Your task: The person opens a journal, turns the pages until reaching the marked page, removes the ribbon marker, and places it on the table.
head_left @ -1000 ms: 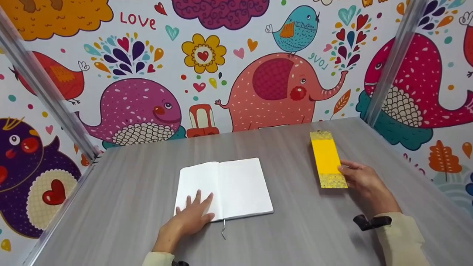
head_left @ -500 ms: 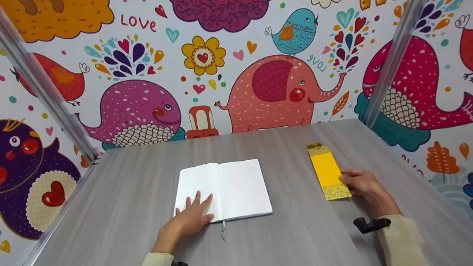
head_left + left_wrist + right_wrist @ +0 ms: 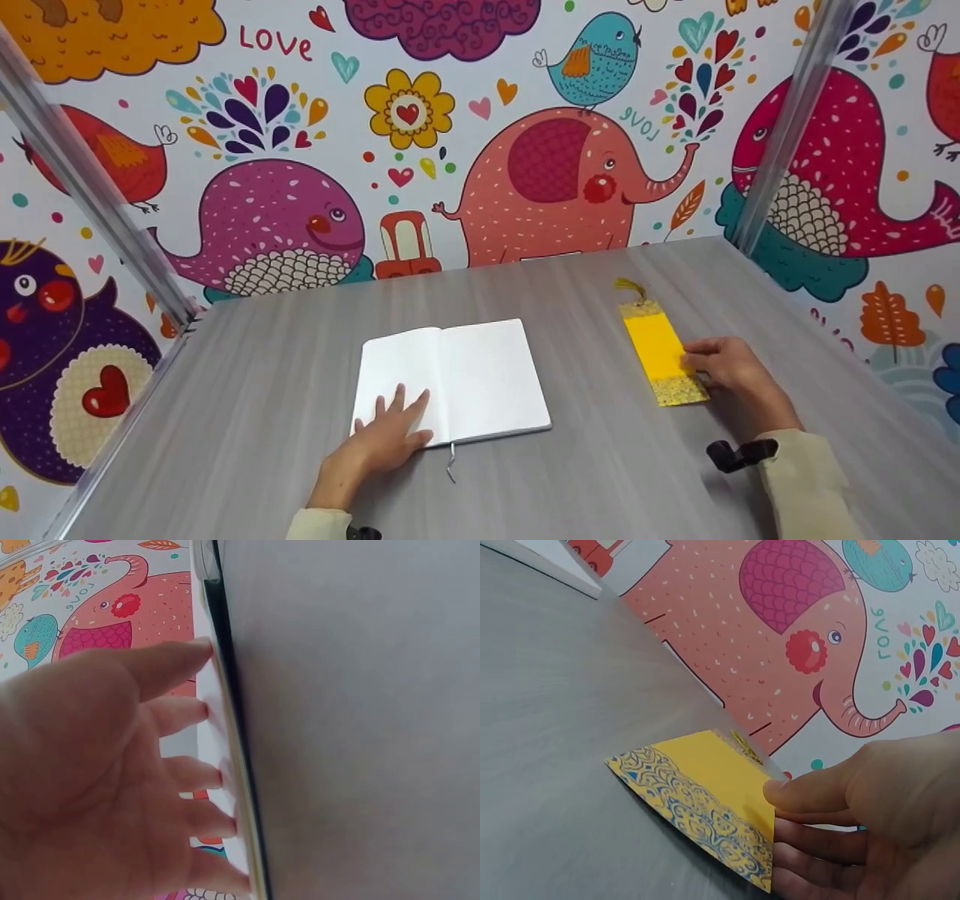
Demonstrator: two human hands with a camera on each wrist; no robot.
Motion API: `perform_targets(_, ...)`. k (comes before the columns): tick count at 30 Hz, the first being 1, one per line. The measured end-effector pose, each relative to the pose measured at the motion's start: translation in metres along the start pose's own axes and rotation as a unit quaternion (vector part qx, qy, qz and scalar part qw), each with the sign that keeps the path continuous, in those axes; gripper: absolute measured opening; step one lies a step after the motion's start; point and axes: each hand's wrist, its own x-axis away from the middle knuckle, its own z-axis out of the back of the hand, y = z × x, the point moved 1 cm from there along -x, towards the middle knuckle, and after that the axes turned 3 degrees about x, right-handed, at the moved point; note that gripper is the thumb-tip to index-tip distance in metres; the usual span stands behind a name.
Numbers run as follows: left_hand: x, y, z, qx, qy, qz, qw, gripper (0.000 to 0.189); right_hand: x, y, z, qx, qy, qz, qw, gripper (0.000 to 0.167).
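An open notebook (image 3: 491,379) with blank white pages lies on the grey table, a ribbon (image 3: 451,463) hanging from its lower edge. My left hand (image 3: 390,435) rests on its left page with fingers spread; in the left wrist view the fingertips (image 3: 201,711) press the page near its edge. At the right, my right hand (image 3: 731,367) pinches a yellow bookmark (image 3: 655,345) by its right long edge, thumb on top and fingers beneath. Patterned bands cover both ends of the bookmark, and a tassel (image 3: 631,287) lies off its far end. In the right wrist view its near edge stands over the table.
The grey table (image 3: 255,390) runs back to a wall (image 3: 420,45) printed with cartoon animals. Metal posts (image 3: 787,127) stand at the corners, with printed side panels beyond. A strip of bare table separates the notebook from the bookmark.
The bookmark has tilted flatter and come lower toward the table in my right hand, and its tassel now shows at the far end. My left hand stays on the page.
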Motion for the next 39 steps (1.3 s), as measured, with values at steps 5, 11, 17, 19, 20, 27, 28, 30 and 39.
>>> perform_targets(5, 0.001, 0.0, 0.002, 0.001, 0.005, -0.007, 1.0, 0.062, 0.002, -0.006, -0.001, 0.026, 0.002, 0.007, 0.9996, 0.056)
perform_targets(11, 0.002, 0.002, 0.005, 0.0, 0.009, -0.004, 0.9999, 0.062, 0.013, -0.024, -0.005, 0.044, -0.008, 0.043, 0.9981, 0.056)
perform_targets(17, 0.002, 0.005, 0.005, -0.01, 0.018, 0.003, 0.9998, 0.063, 0.027, -0.049, -0.017, 0.084, -0.019, 0.093, 0.992, 0.056)
perform_targets(19, 0.003, 0.005, 0.006, -0.007, 0.022, 0.006, 0.9997, 0.062, 0.031, -0.056, -0.022, 0.093, -0.029, 0.107, 0.9895, 0.057)
perform_targets(20, 0.003, 0.005, 0.007, -0.006, 0.025, 0.008, 0.9996, 0.062, 0.033, -0.06, -0.025, 0.096, -0.034, 0.112, 0.9884, 0.058)
perform_targets(27, 0.006, 0.003, 0.01, -0.012, 0.052, 0.013, 0.9985, 0.058, 0.046, -0.076, -0.045, 0.09, -0.057, 0.17, 0.9797, 0.059)
perform_targets(28, 0.006, 0.003, 0.011, -0.016, 0.056, 0.014, 0.9982, 0.058, 0.048, -0.078, -0.048, 0.083, -0.06, 0.177, 0.9788, 0.057)
perform_targets(30, 0.007, 0.002, 0.012, -0.023, 0.067, 0.019, 0.9973, 0.057, 0.052, -0.082, -0.054, 0.069, -0.064, 0.188, 0.9776, 0.052)
perform_targets(39, 0.009, -0.008, 0.022, 0.004, 0.129, 0.052, 0.9903, 0.065, 0.065, -0.098, -0.084, 0.054, -0.058, 0.229, 0.9702, 0.039)
